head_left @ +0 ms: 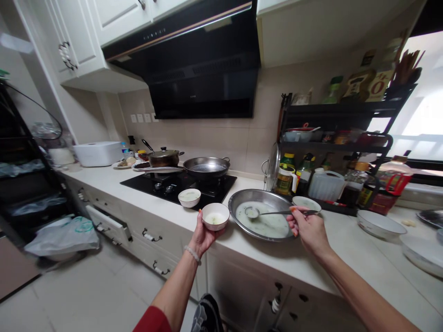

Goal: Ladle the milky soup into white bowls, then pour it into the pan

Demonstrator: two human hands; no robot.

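Observation:
My left hand (202,238) is closed around a small white bowl (216,223) that has some pale soup with green bits in it. The fingers of my right hand (308,226) grip the handle of a metal ladle (277,213). The ladle's head sits in the milky soup (263,223) inside a wide steel basin (238,224) on the counter. To the left, another bowl of soup (189,197) stands at the front of the cooktop. Partly behind the ladle handle and my right hand is a further filled bowl (307,203).
A frying pan (207,167) and a lidded pot (164,157) stand on the black cooktop (147,184). White bowls (380,224) sit at the right. Bottles crowd a black rack (339,146) along the wall. Below the counter, a drawer (109,226) juts out.

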